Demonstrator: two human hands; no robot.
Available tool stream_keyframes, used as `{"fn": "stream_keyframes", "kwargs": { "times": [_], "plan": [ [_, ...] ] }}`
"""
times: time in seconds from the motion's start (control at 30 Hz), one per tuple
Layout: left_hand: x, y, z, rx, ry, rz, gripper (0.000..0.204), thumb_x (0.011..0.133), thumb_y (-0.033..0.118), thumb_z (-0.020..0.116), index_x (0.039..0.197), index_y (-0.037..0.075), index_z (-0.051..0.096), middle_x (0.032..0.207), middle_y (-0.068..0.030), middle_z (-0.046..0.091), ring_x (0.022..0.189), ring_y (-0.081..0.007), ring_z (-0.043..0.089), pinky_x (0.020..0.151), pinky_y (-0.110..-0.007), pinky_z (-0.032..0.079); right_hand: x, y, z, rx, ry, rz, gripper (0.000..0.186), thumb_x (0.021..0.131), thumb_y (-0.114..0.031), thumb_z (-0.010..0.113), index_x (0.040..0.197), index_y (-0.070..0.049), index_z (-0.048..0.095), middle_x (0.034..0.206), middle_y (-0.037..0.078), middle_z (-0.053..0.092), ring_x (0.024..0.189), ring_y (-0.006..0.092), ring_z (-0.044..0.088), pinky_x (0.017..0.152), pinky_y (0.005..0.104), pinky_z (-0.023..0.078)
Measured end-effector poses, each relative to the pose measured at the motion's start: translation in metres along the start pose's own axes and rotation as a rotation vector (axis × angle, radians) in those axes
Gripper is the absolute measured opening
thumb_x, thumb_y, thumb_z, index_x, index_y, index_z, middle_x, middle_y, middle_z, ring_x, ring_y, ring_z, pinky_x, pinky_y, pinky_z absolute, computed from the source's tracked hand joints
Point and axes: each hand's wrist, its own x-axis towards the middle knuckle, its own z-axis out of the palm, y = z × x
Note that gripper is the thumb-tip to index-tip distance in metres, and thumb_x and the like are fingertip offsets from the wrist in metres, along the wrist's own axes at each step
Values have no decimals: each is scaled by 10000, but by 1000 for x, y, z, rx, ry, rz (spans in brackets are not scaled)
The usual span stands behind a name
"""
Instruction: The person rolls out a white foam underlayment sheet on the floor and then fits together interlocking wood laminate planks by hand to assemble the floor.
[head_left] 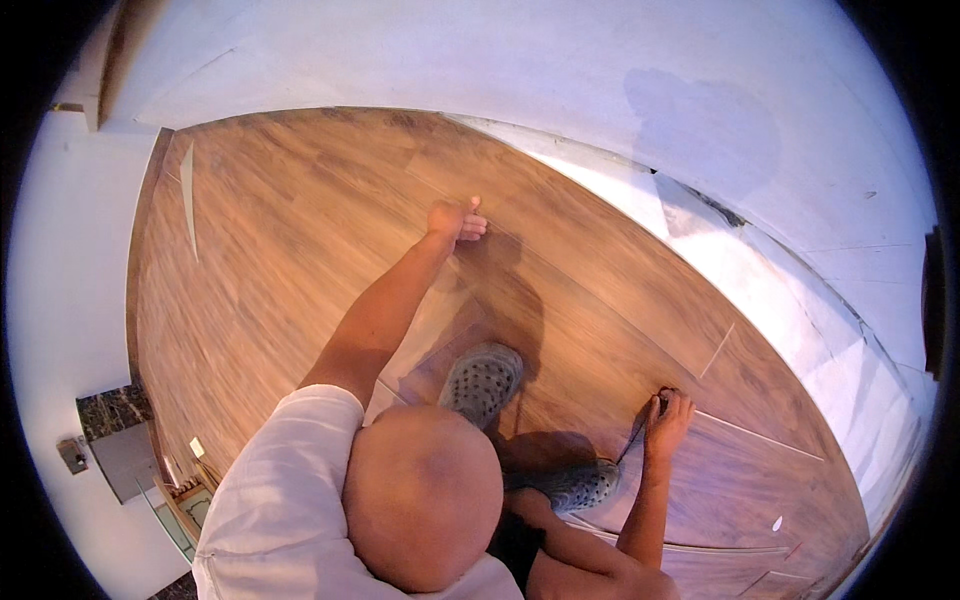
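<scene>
My left hand (pixel 460 220) is stretched out over the wood-look floor planks (pixel 580 290), fingers extended and thumb raised. It holds nothing, and its edge appears to rest on the planks. Lower right, my right hand (pixel 668 420) is closed around a small black object (pixel 660 402). Fingers cover most of that object, so its kind is unclear. A thin dark line runs from there toward my right shoe (pixel 585 485); it may be a cord or a shadow. My bent bare knee (pixel 425 500) sits between my arms, above my grey perforated left clog (pixel 483 383).
A pale uncovered strip (pixel 740 265) runs between the planks and the white wall (pixel 560 60). Light gaps (pixel 760 436) show between planks at right. A small white scrap (pixel 777 523) lies there. Far left lies a long pale sliver (pixel 189 205); a wooden frame (pixel 195 500) stands lower left.
</scene>
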Motion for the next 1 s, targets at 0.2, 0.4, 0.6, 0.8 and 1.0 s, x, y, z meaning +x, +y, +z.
{"fn": "stream_keyframes", "kwargs": {
  "times": [0.2,0.4,0.6,0.8,1.0],
  "plan": [
    [6,-5,-4,31,-7,-4,388,896,317,700,956,-56,612,817,-218,713,632,-282,708,521,-384,582,-11,19,7,94,15,47,156,848,-84,661,989,-37,614,1040,155,633,1015,371,562,923,464,425],
    [23,-18,-4,112,-239,18,553,1006,444,411,1210,-38,590,1032,-163,724,838,-281,717,727,-419,592,4,42,8,193,113,311,240,925,-186,635,1087,-12,670,1057,192,672,1009,362,625,908,427,481],
    [35,-26,-11,174,-62,-51,390,918,404,671,1030,33,635,838,-130,708,655,-209,676,579,-309,574,25,53,15,324,49,508,253,925,-153,602,1119,-1,660,1051,224,680,991,358,656,882,421,503],
    [35,-20,-25,190,-89,-54,338,919,399,683,975,69,638,772,-65,683,649,-177,665,560,-286,561,26,82,30,228,246,609,259,919,-106,555,1127,-3,670,1048,210,693,965,362,664,868,400,509],
    [41,-24,-26,244,-62,-61,344,903,404,703,963,71,643,811,-59,694,711,-170,677,644,-289,576,27,95,33,559,150,623,274,886,-57,531,1094,12,695,990,189,712,975,335,676,858,379,508]
  ]
}}
